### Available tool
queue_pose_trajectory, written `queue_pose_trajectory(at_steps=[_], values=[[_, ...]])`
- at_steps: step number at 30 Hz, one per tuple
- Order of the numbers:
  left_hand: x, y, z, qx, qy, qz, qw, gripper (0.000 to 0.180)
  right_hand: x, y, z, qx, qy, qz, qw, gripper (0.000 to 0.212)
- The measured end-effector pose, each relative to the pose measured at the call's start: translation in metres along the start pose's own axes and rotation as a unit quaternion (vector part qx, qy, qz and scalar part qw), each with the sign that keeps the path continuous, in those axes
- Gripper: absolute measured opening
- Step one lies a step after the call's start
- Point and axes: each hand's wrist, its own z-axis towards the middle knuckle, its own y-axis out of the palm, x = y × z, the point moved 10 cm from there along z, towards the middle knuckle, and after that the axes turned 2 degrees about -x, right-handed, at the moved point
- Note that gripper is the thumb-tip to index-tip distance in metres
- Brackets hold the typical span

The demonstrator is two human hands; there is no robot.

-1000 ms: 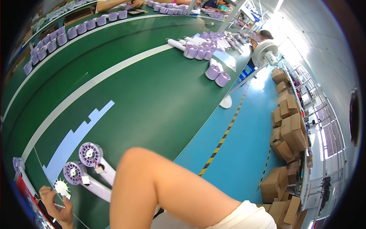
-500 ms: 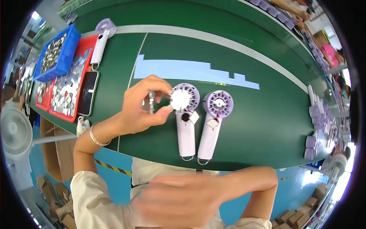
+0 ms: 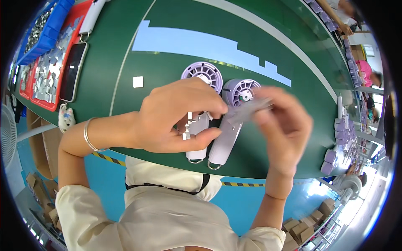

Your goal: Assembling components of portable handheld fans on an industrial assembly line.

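Note:
My left hand (image 3: 180,115) is curled above the left of two handheld fans, thumb and index finger apart. Several small silver metal pieces (image 3: 188,126) sit within its bent fingers. Opposite it, my right hand (image 3: 287,125) pinches a thin greyish piece (image 3: 251,109), smeared by motion, over the right fan. The left fan has a purple round head (image 3: 209,69) and a white handle (image 3: 197,153), partly hidden by my left hand. The right fan's purple head (image 3: 239,90) shows its spoked front; its white handle (image 3: 224,142) points toward me.
A pale blue strip (image 3: 184,39) lies beyond the fans on the green table (image 3: 301,125). Leftward are a white square (image 3: 138,82), a phone (image 3: 73,71), a red tray (image 3: 58,98) of metal pieces and a blue bin (image 3: 52,37). Purple parts (image 3: 328,161) line the right edge.
My right hand has risen from in front of my body to the fans and now pinches a greyish piece. The bright white disc at my left fingertips no longer shows there. The view has shifted.

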Motion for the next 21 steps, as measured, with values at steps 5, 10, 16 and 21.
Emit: queue_pose_trajectory(at_steps=[5,10,16,21], values=[[0.033,0.064,-0.029,-0.106,0.188,0.062,0.975,0.026,0.006,-0.064,0.004,0.097,0.051,-0.188,0.976,0.030],[0.025,0.101,-0.050,-0.189,0.194,0.263,0.926,0.019,0.036,-0.048,0.002,-0.011,0.026,-0.199,0.980,0.027],[0.021,0.102,-0.056,-0.171,0.188,0.261,0.931,0.012,0.034,-0.037,-0.002,-0.016,-0.016,-0.229,0.973,0.024],[0.020,0.102,-0.060,-0.156,0.178,0.233,0.943,0.010,0.040,-0.034,-0.003,0.021,-0.021,-0.246,0.969,0.022]])
